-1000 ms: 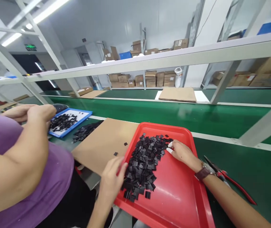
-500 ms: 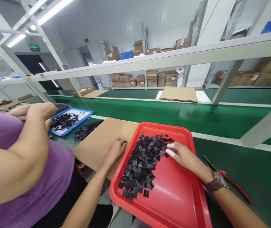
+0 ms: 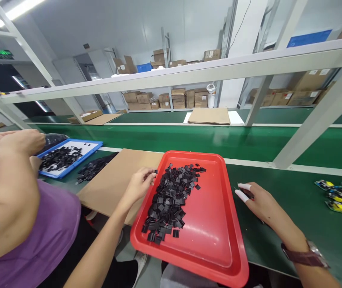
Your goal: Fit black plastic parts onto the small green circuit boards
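Observation:
My left hand (image 3: 141, 183), just outside the left rim of a red tray (image 3: 209, 208), pinches a small black piece (image 3: 156, 171) between thumb and fingers. A heap of flat black pieces (image 3: 168, 200) covers the tray's left side. Right of the tray, my right hand (image 3: 261, 202), with white finger covers on two fingers and a watch on the wrist, reaches over the cutting pliers (image 3: 250, 193). Its visible fingers are stretched and apart. The hand hides most of the pliers, including their red handles.
A co-worker's arm (image 3: 18, 176) is at the left, by a blue-rimmed tray (image 3: 69, 170) of black pieces. More black pieces (image 3: 96, 167) lie beside a cardboard sheet (image 3: 111, 180). Small boards with yellow parts (image 3: 339, 198) sit far right. A shelf beam (image 3: 189, 78) crosses above.
My right hand has left the black pieces and moved right, out of the tray, over the pliers. A black piece now shows at my left fingertips. The view has turned right.

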{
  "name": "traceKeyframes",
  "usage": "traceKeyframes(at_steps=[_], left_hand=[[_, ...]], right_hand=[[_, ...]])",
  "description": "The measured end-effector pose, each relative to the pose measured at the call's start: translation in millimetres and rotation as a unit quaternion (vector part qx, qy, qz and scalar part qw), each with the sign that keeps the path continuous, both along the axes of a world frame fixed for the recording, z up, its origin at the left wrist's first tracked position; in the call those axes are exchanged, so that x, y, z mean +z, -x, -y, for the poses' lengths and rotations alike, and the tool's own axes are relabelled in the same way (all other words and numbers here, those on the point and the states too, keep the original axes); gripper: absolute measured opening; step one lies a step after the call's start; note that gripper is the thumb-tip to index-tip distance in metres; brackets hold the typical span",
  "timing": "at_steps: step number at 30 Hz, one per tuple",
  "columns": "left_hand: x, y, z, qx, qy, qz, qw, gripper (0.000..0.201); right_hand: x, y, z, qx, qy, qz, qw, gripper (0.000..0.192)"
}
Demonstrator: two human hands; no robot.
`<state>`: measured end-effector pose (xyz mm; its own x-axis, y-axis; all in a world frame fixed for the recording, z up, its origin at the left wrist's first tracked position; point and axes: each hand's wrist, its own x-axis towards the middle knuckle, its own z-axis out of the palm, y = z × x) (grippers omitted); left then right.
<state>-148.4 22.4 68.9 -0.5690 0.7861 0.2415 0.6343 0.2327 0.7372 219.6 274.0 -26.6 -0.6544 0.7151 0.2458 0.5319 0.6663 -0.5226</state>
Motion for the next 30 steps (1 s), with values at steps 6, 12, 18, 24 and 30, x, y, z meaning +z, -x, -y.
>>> traceKeyframes(at_steps=[6,12,18,24,30], left_hand=[[1.1,-2,0,-0.019,-0.019,0.048,0.998,0.048],[-23.1,24,27,0.064,-0.022,-0.035,0.997,0.025],[-29.7,11,51,0.092,-0.039,-0.082,0.992,0.020],[-14.6,-78,38,0.041,-0.080,-0.030,0.995,0.016],[-24.2,-152,28,0.017,-0.156,0.206,0.966,0.014]], right_hand=[[-27.7,-14,-6,-0.007,-0.071,0.050,0.996,0.045],[-25.3,-21,4,-0.006,-0.090,-0.001,0.996,0.043],[3.9,-7,36,0.050,-0.062,-0.103,0.992,0.041],[63.6,47,110,0.185,0.113,-0.204,0.955,0.030],[86.0,83,146,0.222,0.280,-0.245,0.901,0.019]])
